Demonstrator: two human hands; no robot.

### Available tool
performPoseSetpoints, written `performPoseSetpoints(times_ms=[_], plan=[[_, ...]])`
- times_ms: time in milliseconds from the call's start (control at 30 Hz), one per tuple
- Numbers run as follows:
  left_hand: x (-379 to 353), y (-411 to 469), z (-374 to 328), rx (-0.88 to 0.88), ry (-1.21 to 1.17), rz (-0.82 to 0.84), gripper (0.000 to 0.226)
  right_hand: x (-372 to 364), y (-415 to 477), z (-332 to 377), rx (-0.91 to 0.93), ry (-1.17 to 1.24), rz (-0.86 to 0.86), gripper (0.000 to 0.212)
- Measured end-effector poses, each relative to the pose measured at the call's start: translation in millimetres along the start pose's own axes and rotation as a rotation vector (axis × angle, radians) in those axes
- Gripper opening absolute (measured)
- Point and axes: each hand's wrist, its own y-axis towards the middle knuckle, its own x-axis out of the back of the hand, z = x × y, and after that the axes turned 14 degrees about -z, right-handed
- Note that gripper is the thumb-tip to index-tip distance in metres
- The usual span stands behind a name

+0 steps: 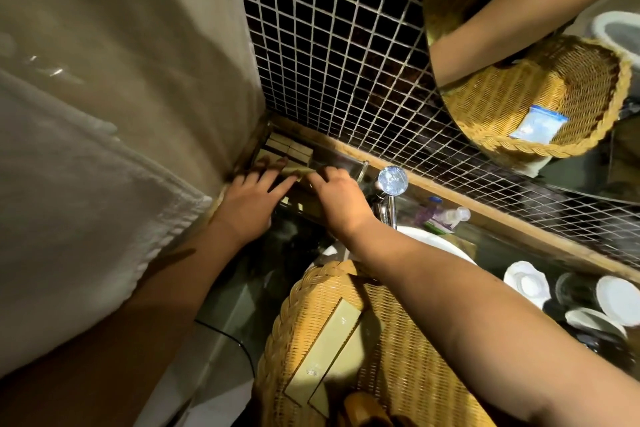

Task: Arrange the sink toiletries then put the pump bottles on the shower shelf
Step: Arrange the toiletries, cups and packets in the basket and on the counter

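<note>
Small beige toiletry boxes [289,149] lie in rows on a glass shelf [332,156] in the corner below the mosaic wall. My left hand [252,199] rests on the nearest boxes with its fingers stretched out. My right hand [341,198] is beside it, fingers curled down over the edge of a beige box; the fingertips hide the contact. A clear pump bottle [448,217] with a purple label stands behind the white sink [440,246], to the right of the faucet. Two long beige boxes [329,350] lie in the wicker basket [408,340] under my right forearm.
A chrome faucet [392,182] rises just right of my right hand. A white towel [86,201] hangs on the left. White lids and glasses [526,282] stand at the right on the counter. The mirror [540,87] above reflects the basket and my arm.
</note>
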Motion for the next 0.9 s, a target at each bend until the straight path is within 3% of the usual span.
performPoseSetpoints(times_ms=[300,733,900], plan=[[-4,2,-3,-0.011,-0.006,0.005,0.082,-11,5,-4,-0.067,0.055,0.01,0.072],[-18,2,-6,0.002,-0.017,0.016,0.085,-26,-1,-3,-0.058,0.04,-0.03,0.071],[-17,2,-6,0.0,-0.003,0.025,0.081,-29,-3,-3,-0.046,0.022,-0.013,0.079]])
